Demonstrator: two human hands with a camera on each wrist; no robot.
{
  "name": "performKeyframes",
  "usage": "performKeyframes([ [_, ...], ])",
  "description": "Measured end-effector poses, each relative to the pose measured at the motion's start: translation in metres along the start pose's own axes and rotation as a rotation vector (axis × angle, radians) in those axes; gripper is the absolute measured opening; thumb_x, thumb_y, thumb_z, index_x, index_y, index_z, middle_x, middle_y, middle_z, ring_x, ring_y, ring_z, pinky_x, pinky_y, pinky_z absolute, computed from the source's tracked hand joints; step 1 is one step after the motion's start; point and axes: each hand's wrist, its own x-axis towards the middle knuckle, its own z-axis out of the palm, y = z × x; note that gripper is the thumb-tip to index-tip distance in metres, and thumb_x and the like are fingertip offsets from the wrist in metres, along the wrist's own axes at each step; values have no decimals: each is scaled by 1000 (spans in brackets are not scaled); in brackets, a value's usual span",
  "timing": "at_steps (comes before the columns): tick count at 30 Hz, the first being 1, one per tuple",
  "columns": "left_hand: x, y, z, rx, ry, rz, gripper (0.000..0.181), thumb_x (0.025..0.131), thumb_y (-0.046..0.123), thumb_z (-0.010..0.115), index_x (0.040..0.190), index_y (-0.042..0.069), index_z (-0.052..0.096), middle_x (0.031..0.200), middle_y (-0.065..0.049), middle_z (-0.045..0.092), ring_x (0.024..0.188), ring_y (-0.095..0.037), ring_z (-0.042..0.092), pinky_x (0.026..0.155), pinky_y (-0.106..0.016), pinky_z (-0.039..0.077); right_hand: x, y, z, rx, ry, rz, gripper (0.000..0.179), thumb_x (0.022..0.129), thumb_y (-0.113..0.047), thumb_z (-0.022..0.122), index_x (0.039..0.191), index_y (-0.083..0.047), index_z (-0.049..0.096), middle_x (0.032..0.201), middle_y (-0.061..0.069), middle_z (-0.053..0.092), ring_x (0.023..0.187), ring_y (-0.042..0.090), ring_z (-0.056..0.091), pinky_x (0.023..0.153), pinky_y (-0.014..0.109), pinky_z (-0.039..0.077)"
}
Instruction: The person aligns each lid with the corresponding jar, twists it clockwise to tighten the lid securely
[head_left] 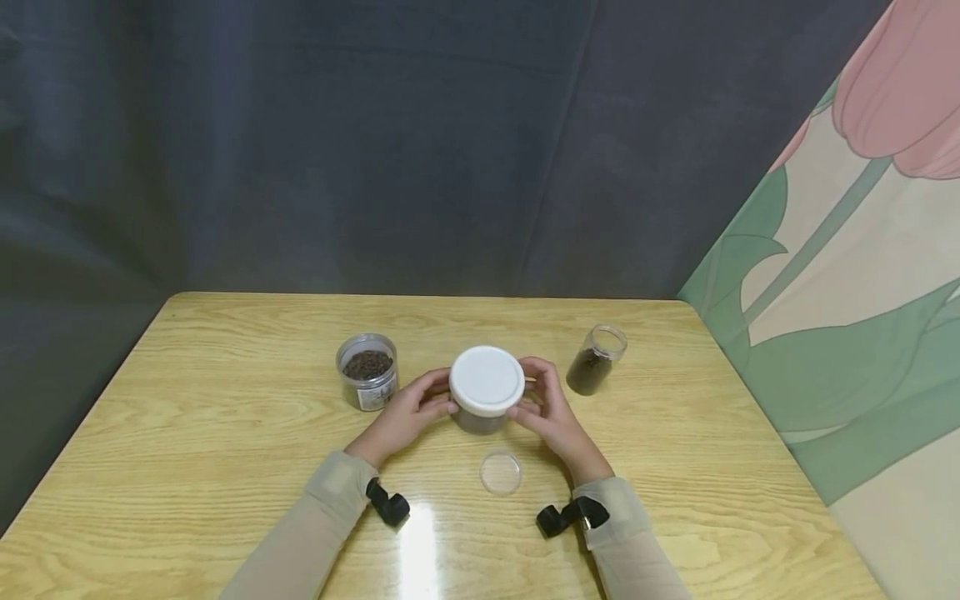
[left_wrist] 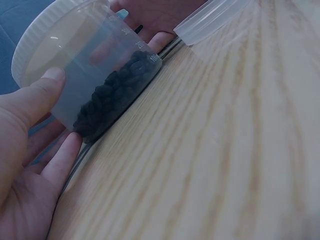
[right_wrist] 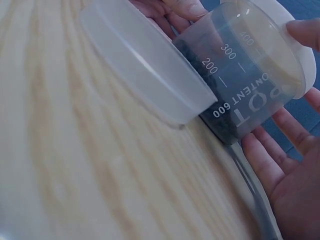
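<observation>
White lid, yellowish wood-grained table, dark blue-grey backdrop

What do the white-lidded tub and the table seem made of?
The tub looks like translucent plastic: dark contents show through its cloudy wall. Its white lid seems plastic too, with a ribbed rim. The table shows wood grain and a glossy glare: varnished wood or laminate, hard to tell.

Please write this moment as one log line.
left hand: holds white-lidded jar; right hand: holds same jar; contents: dark pieces; clear lid: on table
</observation>
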Motion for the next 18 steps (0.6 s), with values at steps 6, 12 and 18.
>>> performKeyframes([
  [6,0,0,0,-1,0,-2,59,100,13,66,153,8,42,151,-16,48,139,-31,47,108,-24,46,0,-1,1,5,16,12,75,87,-2,78,140,6,24,140,19,36,118,17,53,100,29,54],
  [12,0,0,0,3,0,-3,58,100,14,66,153,9,43,152,-14,48,140,-30,46,109,-25,46,0,2,-1,-14,18,14,78,90,-6,76,147,1,22,142,23,38,120,19,53,100,30,54],
  [18,0,-1,-1,-2,-3,5,59,100,15,66,153,9,43,153,-14,46,140,-30,45,110,-26,46,0,1,-3,-64,-11,-10,73,98,-7,61,159,-7,21,141,29,42,117,21,54,94,30,53],
])
